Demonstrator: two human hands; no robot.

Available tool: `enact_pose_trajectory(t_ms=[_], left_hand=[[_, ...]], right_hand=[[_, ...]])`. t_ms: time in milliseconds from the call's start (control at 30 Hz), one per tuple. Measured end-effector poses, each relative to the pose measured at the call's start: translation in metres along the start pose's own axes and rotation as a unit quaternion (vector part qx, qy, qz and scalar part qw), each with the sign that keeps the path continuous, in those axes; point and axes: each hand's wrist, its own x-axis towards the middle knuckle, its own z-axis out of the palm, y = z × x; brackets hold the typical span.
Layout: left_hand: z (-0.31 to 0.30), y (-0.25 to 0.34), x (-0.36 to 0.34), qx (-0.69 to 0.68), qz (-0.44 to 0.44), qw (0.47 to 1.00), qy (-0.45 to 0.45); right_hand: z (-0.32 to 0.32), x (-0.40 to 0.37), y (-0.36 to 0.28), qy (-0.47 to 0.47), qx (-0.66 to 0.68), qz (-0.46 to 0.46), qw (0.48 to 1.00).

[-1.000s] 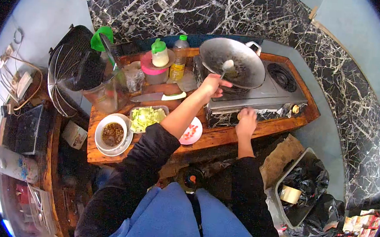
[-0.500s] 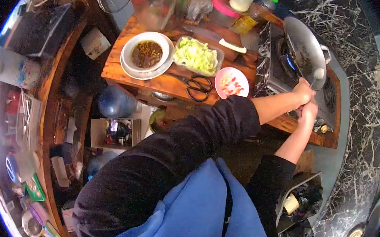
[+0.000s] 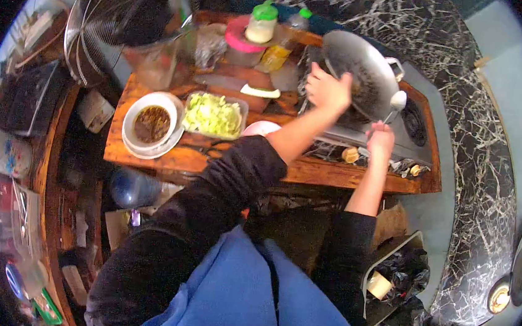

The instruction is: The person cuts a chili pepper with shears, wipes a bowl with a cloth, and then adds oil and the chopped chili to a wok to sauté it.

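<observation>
My left hand (image 3: 329, 89) is at the left edge of a metal wok (image 3: 378, 64), thumb and fingers apart, with nothing visible between them. The wok rests on the gas stove, its loop handle on the far right side. My right hand (image 3: 380, 138) is closed around the handle of a metal spoon (image 3: 397, 100), whose bowl points up by the wok's right rim. A pink bowl (image 3: 262, 128) shows partly behind my left sleeve. Left of it are a plastic tub of chopped pale-green vegetable (image 3: 214, 115) and a white bowl of brown sauce (image 3: 152, 124) on a plate.
A knife with a pale handle (image 3: 260, 92) lies on the wooden counter (image 3: 205, 164). Behind it stand a green-capped jar (image 3: 261, 23), a pink-lidded container (image 3: 240, 37) and a clear plastic bin (image 3: 154, 70). Stove knobs (image 3: 350, 154) line the front. A bin with black bags (image 3: 404, 265) stands below right.
My hands were together at the spoon; my left hand has let go and moved left to the wok's edge. My right hand keeps the spoon. The view has shifted right.
</observation>
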Motion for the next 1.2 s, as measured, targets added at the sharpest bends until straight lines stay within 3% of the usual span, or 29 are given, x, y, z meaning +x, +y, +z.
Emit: enact_pose_trajectory(t_ms=[33,67,100,167,233,267,300,333,433,500,533,600,633,700,733,767,833,900,967,1033,1100,1133,1167,1200], left_hand=[[-0.007,0.000,0.020,0.021,0.001,0.991,-0.132],[-0.005,-0.003,0.038,0.054,0.023,0.979,-0.195],[0.009,-0.019,0.061,0.098,0.129,0.966,-0.203],[0.004,-0.006,0.066,0.136,0.139,0.966,-0.172],[0.023,-0.013,0.105,0.063,0.093,0.956,-0.270],[0.029,-0.018,0.124,0.137,0.174,0.931,-0.291],[0.022,-0.012,0.128,0.270,0.272,0.865,-0.323],[0.015,-0.006,0.132,0.377,0.379,0.778,-0.332],[0.011,-0.002,0.131,0.456,0.401,0.744,-0.278],[0.021,-0.013,0.136,0.365,0.292,0.834,-0.292],[0.022,-0.016,0.135,0.326,0.315,0.857,-0.245],[0.018,-0.012,0.116,0.030,0.115,0.952,-0.283],[0.012,-0.006,0.102,-0.120,0.025,0.958,-0.261],[0.013,-0.024,0.108,-0.036,0.091,0.970,-0.221],[0.004,-0.031,0.096,-0.099,0.130,0.962,-0.219],[-0.009,-0.050,0.077,-0.157,0.168,0.949,-0.216],[-0.062,-0.067,0.021,-0.276,0.176,0.900,-0.288],[-0.112,-0.093,-0.020,-0.318,0.129,0.871,-0.353],[-0.149,-0.134,-0.041,-0.265,0.179,0.880,-0.351],[-0.189,-0.157,-0.058,-0.315,0.101,0.875,-0.353],[-0.226,-0.187,-0.058,-0.293,0.084,0.891,-0.337],[-0.246,-0.193,-0.058,-0.288,0.049,0.901,-0.321],[-0.265,-0.200,-0.059,-0.282,0.013,0.909,-0.307],[-0.279,-0.212,-0.058,-0.280,0.006,0.920,-0.274]], right_hand=[[0.001,0.003,0.007,0.098,-0.128,-0.101,0.982],[-0.002,-0.005,0.000,0.159,-0.137,-0.121,0.970],[-0.003,-0.007,-0.003,0.167,-0.131,-0.119,0.970],[-0.004,-0.008,-0.005,0.173,-0.166,-0.059,0.969],[-0.003,-0.010,-0.004,0.193,-0.184,-0.031,0.963],[-0.001,-0.013,0.002,0.256,-0.141,-0.102,0.951],[0.001,-0.017,0.006,0.316,-0.097,-0.172,0.928],[0.002,-0.023,0.006,0.344,-0.080,-0.175,0.919],[0.010,-0.021,0.022,0.325,-0.076,-0.194,0.922],[0.013,-0.020,0.027,0.341,-0.067,-0.210,0.914],[0.014,-0.019,0.028,0.355,-0.060,-0.229,0.904],[0.019,-0.012,0.039,0.348,-0.023,-0.245,0.905],[0.019,-0.015,0.034,0.341,0.011,-0.262,0.903],[0.016,-0.023,0.025,0.339,-0.057,-0.248,0.906],[0.016,-0.023,0.022,0.272,0.112,-0.154,0.943],[0.019,-0.026,0.020,0.245,0.195,-0.098,0.945],[0.024,-0.033,0.021,0.270,0.133,-0.149,0.942],[0.031,-0.038,0.027,0.332,-0.021,-0.207,0.920],[0.038,-0.045,0.027,0.368,-0.009,-0.218,0.904],[0.045,-0.053,0.023,0.407,0.006,-0.231,0.884],[0.048,-0.061,0.021,0.305,0.112,-0.090,0.941],[0.053,-0.060,0.021,0.251,0.273,-0.046,0.928],[0.048,-0.060,0.027,0.094,0.455,0.063,0.883],[0.038,-0.075,0.011,0.021,0.482,0.102,0.870]])
